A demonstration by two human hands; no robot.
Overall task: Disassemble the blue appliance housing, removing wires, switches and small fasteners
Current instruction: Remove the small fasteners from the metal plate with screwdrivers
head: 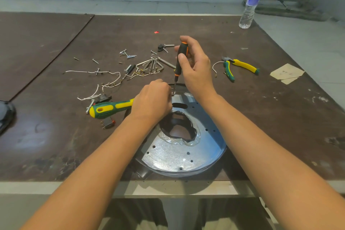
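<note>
Firmly, right hand (196, 69) grips screwdriver (180, 58); left (152, 101) pinches screw (172, 94).

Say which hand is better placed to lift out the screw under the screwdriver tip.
Left. The left hand is curled right beside the screw, while the right hand grips the black-and-orange screwdriver standing on it.

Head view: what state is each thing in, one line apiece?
blue housing: flat on the table, jagged hole in its plate.
black-orange screwdriver: upright, tip at the far rim, gripped by the right hand.
left hand: fingers curled at the tip; contents hidden.
green-yellow screwdriver: lying unused.
pliers: lying, handles spread.
water bottle: upright, capped.
wires: loose on the table.
</note>
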